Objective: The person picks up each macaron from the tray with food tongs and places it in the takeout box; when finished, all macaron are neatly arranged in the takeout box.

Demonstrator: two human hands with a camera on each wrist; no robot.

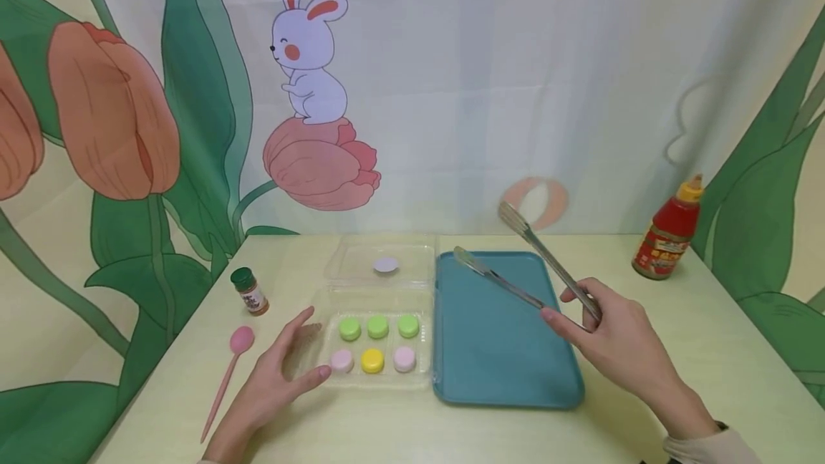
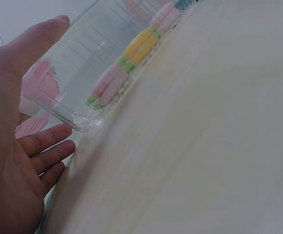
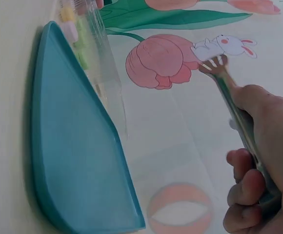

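My right hand (image 1: 621,335) grips metal tongs (image 1: 561,267) near their closed end. Their two arms stand apart above the blue tray (image 1: 503,335), with nothing between the tips. My left hand (image 1: 273,378) is at the left side of a clear plastic box (image 1: 387,382), thumb and fingers spread; whether they touch it I cannot tell. Inside the box sit two rows of macarons: three green macarons (image 1: 377,326) behind, and a yellow macaron (image 1: 372,361) between two pink ones in front. In the left wrist view, the thumb and fingers are near the box's corner (image 2: 85,122).
The box's raised lid (image 1: 348,263) lies back, with a pale oval spot on it. On the left are a green-capped spice jar (image 1: 250,292) and a pink spoon (image 1: 235,353). A red sauce bottle (image 1: 669,231) stands at the back right, before a printed curtain (image 1: 438,92).
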